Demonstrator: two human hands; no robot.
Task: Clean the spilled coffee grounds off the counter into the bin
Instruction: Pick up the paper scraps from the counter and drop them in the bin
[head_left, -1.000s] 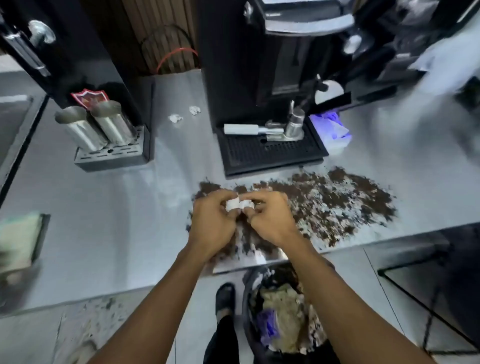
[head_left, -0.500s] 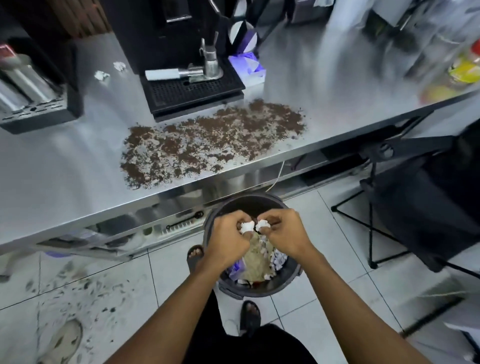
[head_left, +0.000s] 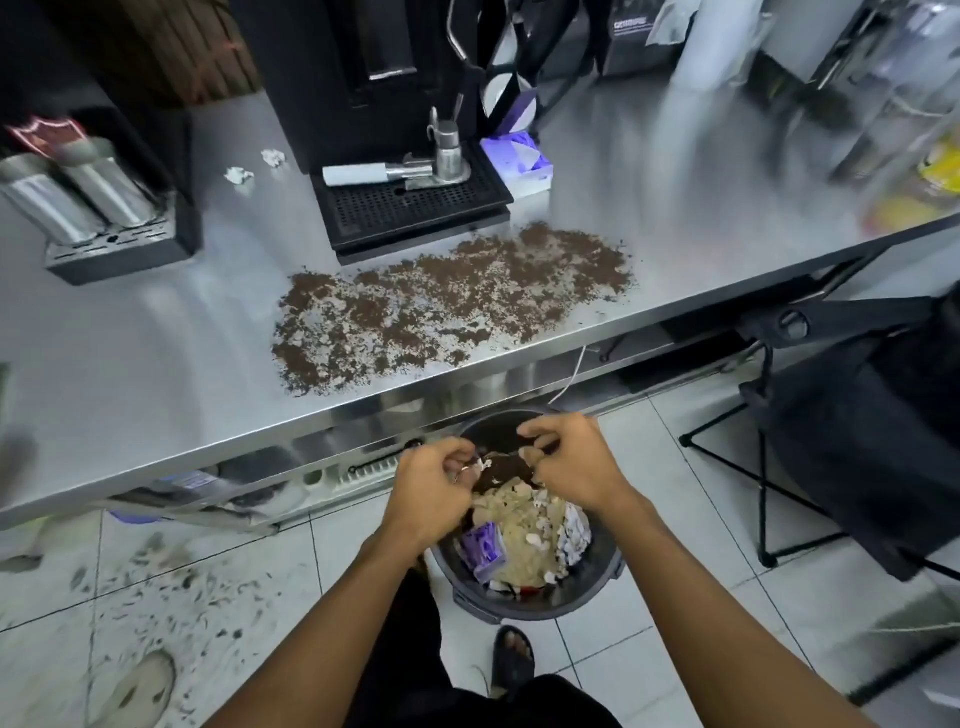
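Brown coffee grounds lie spread over the steel counter, close to its front edge. On the floor below stands a black bin holding paper waste and dark grounds. Both my hands hover over the bin's far side, a little apart. My left hand pinches a small white scrap of tissue in curled fingers. My right hand has its fingers curled too, and its pinch on the tissue is barely visible.
A black coffee machine's drip tray with a portafilter sits behind the spill, beside a purple tissue box. Two crumpled tissues and steel jugs are at the left. A black folding chair stands right of the bin.
My hands carried the tissue from the spill on the counter down over the bin, then drew apart. Dark grounds now lie on top of the waste in the bin.
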